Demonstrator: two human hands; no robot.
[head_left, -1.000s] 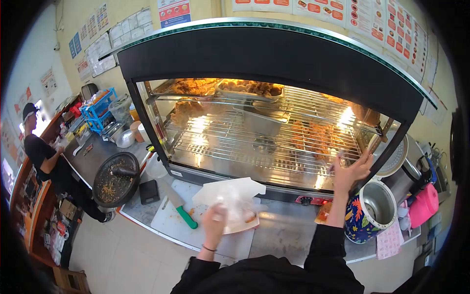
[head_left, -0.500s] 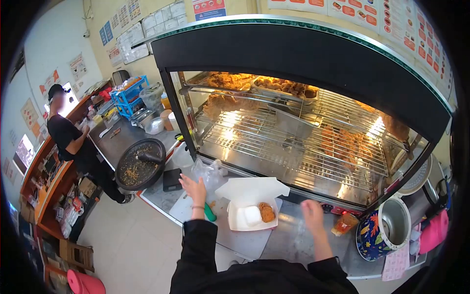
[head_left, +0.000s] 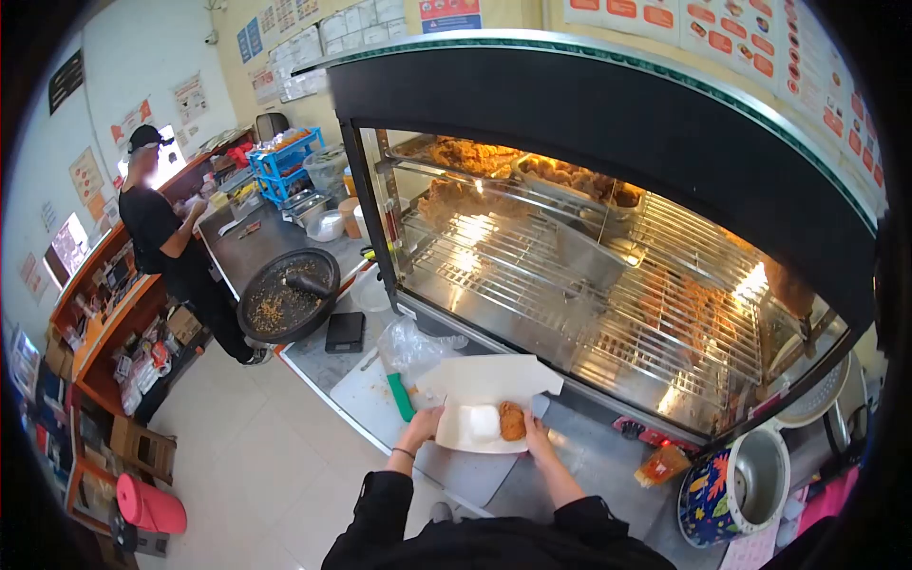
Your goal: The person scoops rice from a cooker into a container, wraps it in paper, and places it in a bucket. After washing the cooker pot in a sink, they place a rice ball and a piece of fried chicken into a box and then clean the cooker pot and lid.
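An open white cardboard food box (head_left: 458, 429) stands on the counter with its lid tipped back toward the display case. Inside lie a white block of rice (head_left: 484, 423) and, to its right, a browned piece of fried chicken (head_left: 513, 422). My left hand (head_left: 423, 430) grips the box's left side, its fingers partly hidden. On the opposite side, my right hand (head_left: 539, 441) holds the box near the chicken. A green-handled knife (head_left: 400, 397) lies just left of the box on a white cutting board (head_left: 359, 391), with a clear plastic bag (head_left: 415, 346) behind it.
A lit glass display case (head_left: 589, 228) with fried food fills the back. To the left are a black scale (head_left: 345, 332) and a large stone mortar (head_left: 275, 318). A patterned pot (head_left: 708, 503) and a sauce-coloured packet (head_left: 662, 465) sit right. A co-worker (head_left: 157, 223) stands far left.
Both my hands have come down from the air beside the box and taken hold of its two sides. The view has shifted slightly, and the box appears a little closer to me.
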